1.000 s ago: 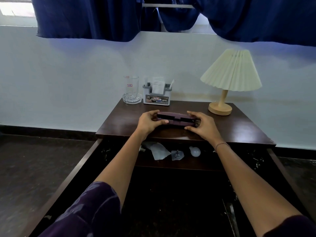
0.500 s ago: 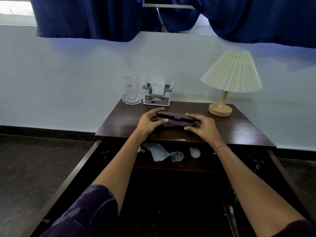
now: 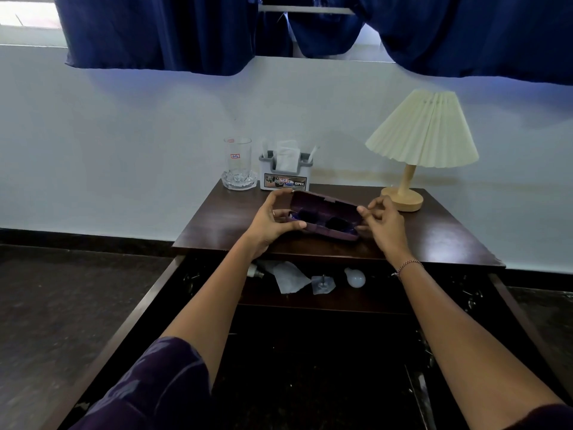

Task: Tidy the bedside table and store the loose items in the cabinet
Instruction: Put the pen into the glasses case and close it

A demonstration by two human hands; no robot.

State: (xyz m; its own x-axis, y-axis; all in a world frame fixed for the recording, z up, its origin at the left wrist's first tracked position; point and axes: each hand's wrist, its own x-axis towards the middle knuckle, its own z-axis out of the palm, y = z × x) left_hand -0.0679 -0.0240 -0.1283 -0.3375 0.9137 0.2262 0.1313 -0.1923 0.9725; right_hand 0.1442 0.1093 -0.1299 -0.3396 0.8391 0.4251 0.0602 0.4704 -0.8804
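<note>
A dark purple glasses case sits on the brown bedside table, its lid lifted so dark glasses show inside. My left hand grips the case's left end, thumb on the front rim and fingers on the lid. At the case's right end is my right hand, fingertips touching lid and base. Below the tabletop the cabinet stands open, with a white light bulb, crumpled paper and a small wrapped piece on its shelf.
At the table's back stand a clear glass on a glass dish, a grey tissue holder and a lamp with a pleated cream shade. Both cabinet doors swing out toward me. Blue curtains hang above.
The case was shut between both hands; now its lid is lifted open and the glasses inside show. My right fingers have loosened at the right end.
</note>
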